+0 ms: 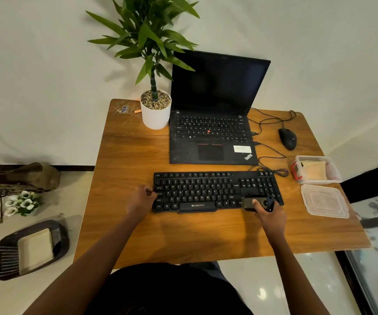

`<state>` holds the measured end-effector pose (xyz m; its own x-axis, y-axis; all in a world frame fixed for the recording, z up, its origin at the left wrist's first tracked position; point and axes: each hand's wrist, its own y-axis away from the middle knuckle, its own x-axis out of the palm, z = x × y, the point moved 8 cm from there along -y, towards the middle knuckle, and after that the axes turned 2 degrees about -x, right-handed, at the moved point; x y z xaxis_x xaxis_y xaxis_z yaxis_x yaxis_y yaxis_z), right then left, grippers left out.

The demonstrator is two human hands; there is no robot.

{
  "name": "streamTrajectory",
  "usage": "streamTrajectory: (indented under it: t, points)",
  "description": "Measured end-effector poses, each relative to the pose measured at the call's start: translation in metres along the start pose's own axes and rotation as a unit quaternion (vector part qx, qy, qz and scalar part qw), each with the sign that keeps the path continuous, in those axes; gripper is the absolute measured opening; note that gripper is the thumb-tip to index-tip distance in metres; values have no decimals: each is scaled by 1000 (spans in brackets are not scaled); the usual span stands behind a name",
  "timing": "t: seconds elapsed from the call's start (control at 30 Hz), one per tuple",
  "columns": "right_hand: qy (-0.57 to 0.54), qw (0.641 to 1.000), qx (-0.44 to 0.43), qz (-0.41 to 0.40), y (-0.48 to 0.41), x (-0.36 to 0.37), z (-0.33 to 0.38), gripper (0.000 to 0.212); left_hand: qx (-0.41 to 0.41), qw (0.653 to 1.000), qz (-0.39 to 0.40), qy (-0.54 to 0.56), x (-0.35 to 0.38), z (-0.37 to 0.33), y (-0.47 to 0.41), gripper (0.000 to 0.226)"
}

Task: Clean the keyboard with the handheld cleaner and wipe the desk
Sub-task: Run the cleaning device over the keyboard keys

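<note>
Left grip (141, 198): curled on keyboard (206, 189) edge, 9 o'clock
Right grip (271, 215): wrapped round cleaner (249, 203), on keyboard's 4 o'clock corner

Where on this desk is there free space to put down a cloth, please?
The widest bare patch of the desk lies left of the laptop, between the plant pot and the keyboard. A bare strip also runs along the near edge, in front of the keyboard. The right side is crowded: mouse, cables, container and lid.
</note>
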<state>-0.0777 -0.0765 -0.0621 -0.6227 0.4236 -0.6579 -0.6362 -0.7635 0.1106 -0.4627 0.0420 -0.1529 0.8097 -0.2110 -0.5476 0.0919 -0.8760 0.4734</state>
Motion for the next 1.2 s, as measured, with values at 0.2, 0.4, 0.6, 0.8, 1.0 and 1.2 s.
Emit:
streamTrajectory:
  t: [0.2,0.4,0.6,0.8,1.0,1.2]
  points:
    - [14,1000,17,-6,-24,-18,-22,30,2,999,-22,-33,-3,0,1,21]
    - [37,999,18,-5,-45,-39,-28,31,3,998,-36,-47,-3,-3,4,24]
    - [51,998,26,-29,-61,-65,-38,35,0,997,-57,-59,-3,-5,8,26]
    - [89,995,31,-30,-74,-69,-26,30,2,997,-48,-54,0,-8,9,26]
    - [105,988,64,-88,-86,-93,-30,20,-5,996,-58,-72,-5,-9,8,24]
    - [104,991,51,-67,-86,-61,-11,33,-8,995,-54,-78,-7,-8,6,22]
